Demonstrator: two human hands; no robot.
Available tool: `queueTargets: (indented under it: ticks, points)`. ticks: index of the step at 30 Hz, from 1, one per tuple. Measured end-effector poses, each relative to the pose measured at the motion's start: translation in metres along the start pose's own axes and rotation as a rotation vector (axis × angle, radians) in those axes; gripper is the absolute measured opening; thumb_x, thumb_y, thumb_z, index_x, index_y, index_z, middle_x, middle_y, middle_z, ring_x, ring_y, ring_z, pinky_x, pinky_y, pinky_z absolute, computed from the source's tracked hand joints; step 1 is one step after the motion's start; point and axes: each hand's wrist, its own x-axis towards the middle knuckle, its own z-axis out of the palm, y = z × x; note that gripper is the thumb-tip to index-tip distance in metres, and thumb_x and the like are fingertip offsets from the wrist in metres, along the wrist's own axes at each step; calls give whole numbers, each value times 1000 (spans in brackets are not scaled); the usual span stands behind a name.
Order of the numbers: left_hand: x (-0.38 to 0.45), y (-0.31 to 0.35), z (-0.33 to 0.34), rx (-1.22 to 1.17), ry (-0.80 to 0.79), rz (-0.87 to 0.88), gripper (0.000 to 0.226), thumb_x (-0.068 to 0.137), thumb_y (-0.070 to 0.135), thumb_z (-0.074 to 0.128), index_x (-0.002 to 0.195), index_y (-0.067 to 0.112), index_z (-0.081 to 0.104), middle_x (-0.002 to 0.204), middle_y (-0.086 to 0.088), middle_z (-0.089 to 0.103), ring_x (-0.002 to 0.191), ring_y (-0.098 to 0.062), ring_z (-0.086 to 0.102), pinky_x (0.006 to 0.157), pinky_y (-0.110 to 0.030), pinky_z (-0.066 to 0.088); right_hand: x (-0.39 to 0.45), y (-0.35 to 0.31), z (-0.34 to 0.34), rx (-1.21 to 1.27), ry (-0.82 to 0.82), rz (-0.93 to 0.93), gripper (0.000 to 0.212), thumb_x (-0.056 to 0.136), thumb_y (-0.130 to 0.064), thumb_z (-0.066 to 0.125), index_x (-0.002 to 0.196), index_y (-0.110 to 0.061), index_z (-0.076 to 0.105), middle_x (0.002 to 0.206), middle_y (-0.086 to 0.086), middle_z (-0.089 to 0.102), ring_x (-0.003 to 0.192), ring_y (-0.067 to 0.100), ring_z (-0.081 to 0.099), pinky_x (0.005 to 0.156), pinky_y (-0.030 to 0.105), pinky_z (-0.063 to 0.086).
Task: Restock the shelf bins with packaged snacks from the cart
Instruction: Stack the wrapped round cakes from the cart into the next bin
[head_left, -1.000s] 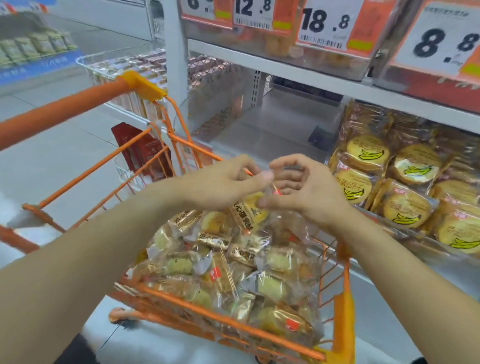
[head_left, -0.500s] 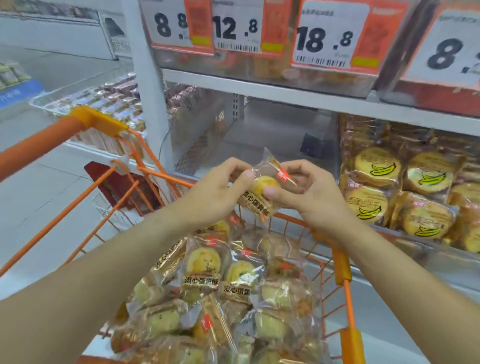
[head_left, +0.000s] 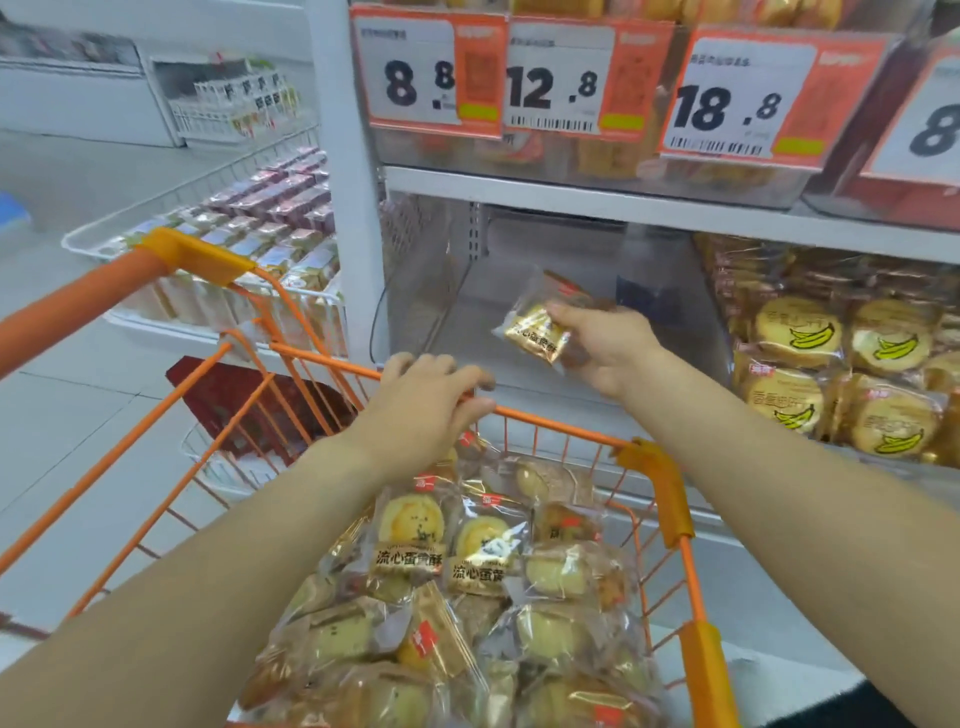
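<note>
My left hand (head_left: 426, 400) rests on the far rim of the orange wire cart (head_left: 670, 499), fingers curled over the bar; my right hand (head_left: 605, 345) pinches one crinkly clear-wrapped egg-yolk pastry (head_left: 535, 330) over the clear shelf bin (head_left: 457, 291), which looks bare, though glare hides its floor. Restocking has barely begun: glossy packets (head_left: 467, 597) heap the cart. Banana cakes (head_left: 831, 364) fill the neighbouring bin.

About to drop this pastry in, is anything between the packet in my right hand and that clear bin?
Nothing visible. The right hand holds the snack packet already over the clear bin, whose floor below looks bare.
</note>
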Motion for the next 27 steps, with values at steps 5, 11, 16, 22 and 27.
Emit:
queueTargets:
  ticks: [5, 11, 16, 22, 27]
  points:
    - [3, -11, -5, -137, -76, -1, 30, 104, 30, 41, 129, 38, 57, 101, 12, 50, 110, -14, 45, 94, -30, 22, 51, -1, 48, -246, -68, 26, 7, 91, -6, 71, 92, -12, 70, 107, 7, 71, 90, 22, 71, 91, 45, 57]
    - [9, -16, -3, -186, -54, 23, 32, 105, 29, 41, 129, 43, 57, 94, 16, 49, 98, -7, 40, 89, -28, 21, 114, 17, 85, -579, 71, -132, 33, 79, -17, 80, 111, -16, 73, 107, 2, 74, 95, 19, 71, 80, 31, 60]
    - [11, -15, -2, -173, -41, 31, 34, 105, 32, 37, 130, 45, 55, 95, 15, 49, 95, -7, 36, 85, -26, 18, 141, 28, 107, -563, 202, -255, 28, 79, -20, 78, 106, -17, 71, 102, -2, 70, 95, 14, 65, 74, 18, 48]
    - [11, -14, -4, -221, -62, 16, 34, 106, 29, 36, 129, 46, 55, 84, 22, 43, 98, -8, 39, 89, -23, 17, 150, 41, 123, -392, 265, -255, 45, 78, -11, 75, 112, -12, 47, 114, 8, 60, 98, 23, 61, 93, 38, 54]
    - [8, -14, -7, -250, -80, 9, 34, 106, 29, 36, 133, 43, 54, 89, 18, 49, 102, -10, 42, 91, -23, 17, 147, 33, 111, -453, 217, -140, 59, 84, -26, 76, 130, -13, 42, 133, 10, 41, 108, 26, 53, 100, 36, 49]
